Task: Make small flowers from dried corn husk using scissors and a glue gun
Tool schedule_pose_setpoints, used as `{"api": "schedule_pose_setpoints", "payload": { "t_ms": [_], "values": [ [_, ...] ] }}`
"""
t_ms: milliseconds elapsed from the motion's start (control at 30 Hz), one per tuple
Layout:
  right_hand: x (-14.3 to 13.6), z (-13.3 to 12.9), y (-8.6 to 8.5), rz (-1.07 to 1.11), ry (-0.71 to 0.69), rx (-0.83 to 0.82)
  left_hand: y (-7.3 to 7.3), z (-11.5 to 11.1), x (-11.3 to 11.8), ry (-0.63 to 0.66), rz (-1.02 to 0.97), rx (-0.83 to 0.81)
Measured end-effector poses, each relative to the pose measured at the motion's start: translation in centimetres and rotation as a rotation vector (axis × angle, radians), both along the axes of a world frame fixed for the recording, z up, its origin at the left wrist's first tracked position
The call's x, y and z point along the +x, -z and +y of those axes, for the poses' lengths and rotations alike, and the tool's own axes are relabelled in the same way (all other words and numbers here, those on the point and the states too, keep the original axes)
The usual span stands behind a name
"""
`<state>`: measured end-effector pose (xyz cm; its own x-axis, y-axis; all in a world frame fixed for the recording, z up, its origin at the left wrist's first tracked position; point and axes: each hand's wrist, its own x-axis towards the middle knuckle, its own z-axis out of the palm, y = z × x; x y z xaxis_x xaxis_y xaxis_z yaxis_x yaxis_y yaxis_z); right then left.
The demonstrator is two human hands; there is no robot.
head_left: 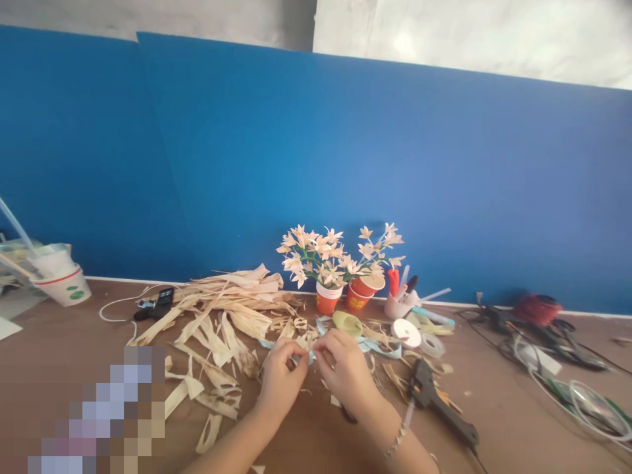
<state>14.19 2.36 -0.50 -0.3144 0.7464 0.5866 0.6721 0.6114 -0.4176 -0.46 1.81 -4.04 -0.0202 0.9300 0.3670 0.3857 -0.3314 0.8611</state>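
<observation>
My left hand (284, 378) and my right hand (344, 370) meet low over the middle of the table, fingertips pinched close together. Between them shows a small pale piece of corn husk (307, 337), partly covered by the fingers; its exact form is hard to make out. Just beyond the hands lie husk scraps and light blue ribbon (390, 350). Behind these, pale husk flowers (320, 249) on green stems stand in a red-and-white paper cup (328, 300). A second red paper cup (359, 296) beside it, tilted, holds more flowers.
Dried corn husks (232, 309) spread across the left. To the right lie a black glue gun (439, 401), a white tape roll (406, 333), a cup of pens (396, 307) and tangled cables (533, 355). A white cup (64, 286) stands far left, before a blue partition (345, 145).
</observation>
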Motion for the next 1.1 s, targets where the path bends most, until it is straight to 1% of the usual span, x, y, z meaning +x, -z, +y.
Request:
{"api": "schedule_pose_setpoints", "payload": {
  "t_ms": [167, 433, 767, 1100],
  "values": [
    [0.05, 0.07, 0.03, -0.041, -0.007, 0.011, 0.09, 0.01, 0.03, 0.001, 0.027, 0.000],
    [0.17, -0.01, -0.13, -0.104, 0.010, 0.013, -0.29, -0.22, 0.09, -0.002, 0.040, 0.002],
    [0.41, 0.07, -0.11, -0.115, -0.014, 0.022, -0.41, -0.31, 0.14, 0.023, 0.002, -0.043],
    [0.55, 0.19, -0.09, -0.104, -0.035, 0.004, -0.13, -0.18, 0.09, 0.035, -0.001, -0.025]
  ]
}}
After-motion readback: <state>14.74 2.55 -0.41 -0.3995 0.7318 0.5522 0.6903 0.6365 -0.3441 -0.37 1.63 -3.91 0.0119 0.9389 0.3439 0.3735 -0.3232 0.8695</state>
